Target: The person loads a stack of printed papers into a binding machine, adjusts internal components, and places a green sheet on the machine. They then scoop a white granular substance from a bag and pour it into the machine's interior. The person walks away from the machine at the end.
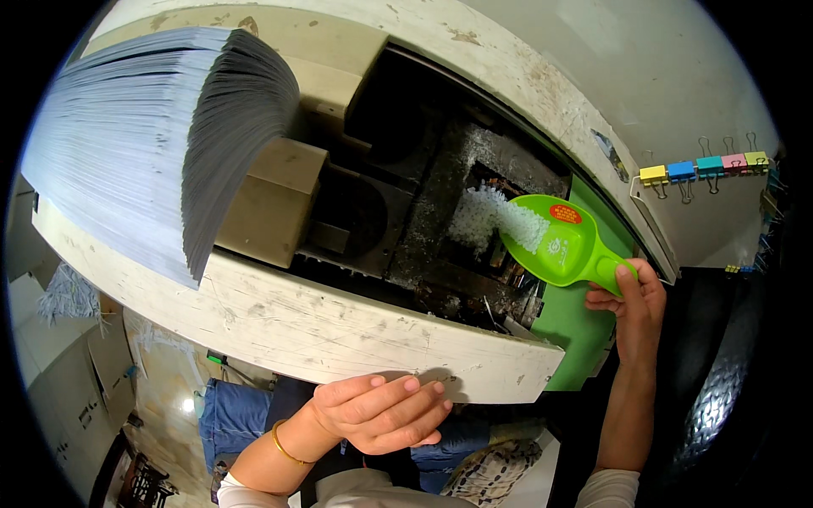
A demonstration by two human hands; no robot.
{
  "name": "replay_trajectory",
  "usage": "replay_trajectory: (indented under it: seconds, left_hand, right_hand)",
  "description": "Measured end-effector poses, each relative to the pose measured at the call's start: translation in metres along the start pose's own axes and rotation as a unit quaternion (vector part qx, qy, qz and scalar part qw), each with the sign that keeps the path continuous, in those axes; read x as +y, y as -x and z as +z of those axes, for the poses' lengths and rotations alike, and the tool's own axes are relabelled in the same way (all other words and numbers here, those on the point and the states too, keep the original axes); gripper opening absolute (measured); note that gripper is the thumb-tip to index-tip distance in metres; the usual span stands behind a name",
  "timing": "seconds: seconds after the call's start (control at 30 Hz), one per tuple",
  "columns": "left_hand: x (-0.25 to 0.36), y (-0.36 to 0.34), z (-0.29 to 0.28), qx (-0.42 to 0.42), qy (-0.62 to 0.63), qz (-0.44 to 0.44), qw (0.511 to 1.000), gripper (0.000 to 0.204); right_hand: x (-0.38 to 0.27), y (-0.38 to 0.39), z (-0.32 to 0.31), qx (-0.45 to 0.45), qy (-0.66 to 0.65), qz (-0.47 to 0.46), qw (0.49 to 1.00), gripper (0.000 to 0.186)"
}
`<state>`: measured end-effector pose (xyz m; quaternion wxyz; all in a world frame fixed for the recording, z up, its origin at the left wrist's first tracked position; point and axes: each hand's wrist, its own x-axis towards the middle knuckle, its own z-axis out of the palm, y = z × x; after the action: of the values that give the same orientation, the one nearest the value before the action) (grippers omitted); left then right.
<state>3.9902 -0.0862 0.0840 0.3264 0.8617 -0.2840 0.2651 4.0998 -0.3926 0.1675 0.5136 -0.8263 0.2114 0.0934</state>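
My right hand grips the handle of a green plastic scoop with a red oval sticker. White granules spill from the scoop's left lip into a dark, dirty opening in a machine's recessed bed. My left hand, a yellow bangle at its wrist, is beside the machine's scuffed white front rail, fingers curled and close together; what is under them is hidden. Green board lies under and right of the scoop.
A thick fanned paper stack rests at left by beige blocks. Coloured binder clips line a panel at right. Below are a tiled floor, blue fabric, shredded paper and white cabinets at far left.
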Motion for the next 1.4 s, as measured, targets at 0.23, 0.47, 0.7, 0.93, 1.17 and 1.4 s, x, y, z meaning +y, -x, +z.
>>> replay_trajectory:
  seconds: [0.23, 0.47, 0.7, 0.93, 1.17, 1.4]
  left_hand:
    - [0.0, 0.0, 0.0, -0.003, 0.003, 0.0, 1.0, 0.025]
    - [0.0, 0.0, 0.0, -0.002, 0.003, 0.003, 1.0, 0.024]
    - [0.0, 0.0, -0.001, -0.002, 0.002, 0.002, 1.0, 0.024]
    - [0.0, 0.001, -0.001, 0.0, 0.0, 0.003, 1.0, 0.024]
    - [0.0, 0.0, -0.001, -0.005, 0.002, -0.001, 1.0, 0.024]
    - [-0.001, 0.0, 0.0, -0.002, 0.002, 0.003, 1.0, 0.025]
  right_hand:
    - [-0.003, 0.01, 0.002, 0.0, 0.008, 0.014, 1.0, 0.016]
    - [0.001, 0.018, -0.003, -0.022, 0.006, 0.014, 1.0, 0.016]
    - [0.001, 0.021, -0.002, -0.03, 0.008, 0.015, 0.999, 0.016]
    - [0.0, 0.01, -0.003, -0.007, 0.002, 0.01, 1.0, 0.019]
    - [-0.008, -0.007, -0.001, -0.001, 0.004, -0.009, 1.0, 0.021]
    - [-0.011, -0.009, 0.0, -0.005, 0.011, -0.004, 1.0, 0.02]
